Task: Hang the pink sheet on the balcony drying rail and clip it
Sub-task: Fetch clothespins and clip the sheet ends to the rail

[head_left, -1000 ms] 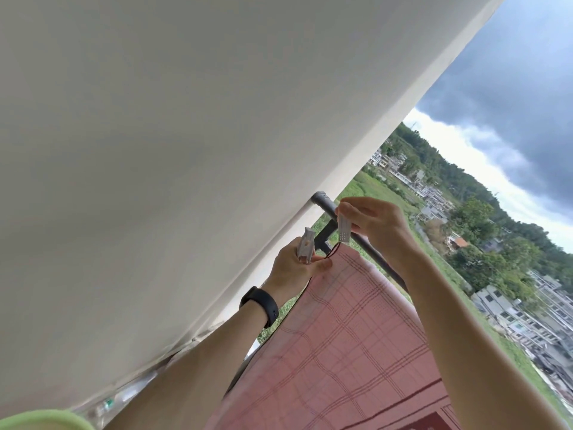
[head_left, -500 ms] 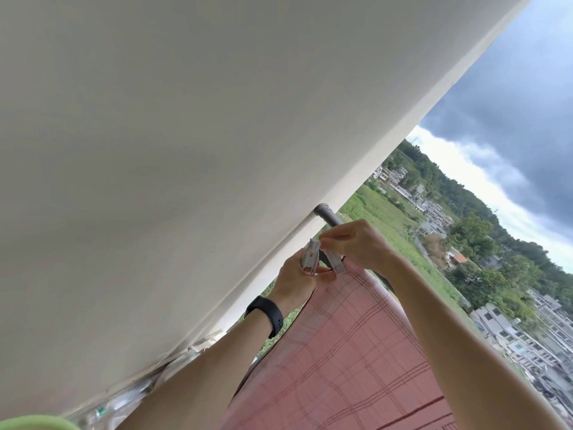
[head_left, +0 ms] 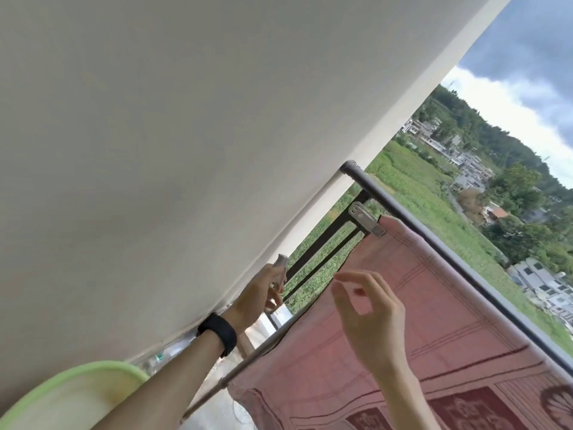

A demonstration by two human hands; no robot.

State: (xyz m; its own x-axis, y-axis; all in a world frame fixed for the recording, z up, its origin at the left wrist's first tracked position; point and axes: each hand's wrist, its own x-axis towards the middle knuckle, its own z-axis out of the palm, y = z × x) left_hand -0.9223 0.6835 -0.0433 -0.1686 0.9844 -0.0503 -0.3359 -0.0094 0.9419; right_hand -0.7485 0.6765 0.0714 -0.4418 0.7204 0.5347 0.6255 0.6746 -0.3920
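- Balcony under white ceiling (head_left: 186,119), fields and houses beyond.
- Draped over rail (head_left: 362,181): sheet (head_left: 449,305), hanging down toward camera.
- Done: one clip (head_left: 366,219) pinching sheet's top corner beside the wall end.
- Left to do, probably: more clipping further along; that stretch out of frame.
- Left grip (head_left: 260,293) curled round spare clip (head_left: 280,268), below-left of clipped corner, apart from sheet.
- Right grip (head_left: 372,318) empty, fingers loosely bent, in front of sheet; touching or not, cannot tell.
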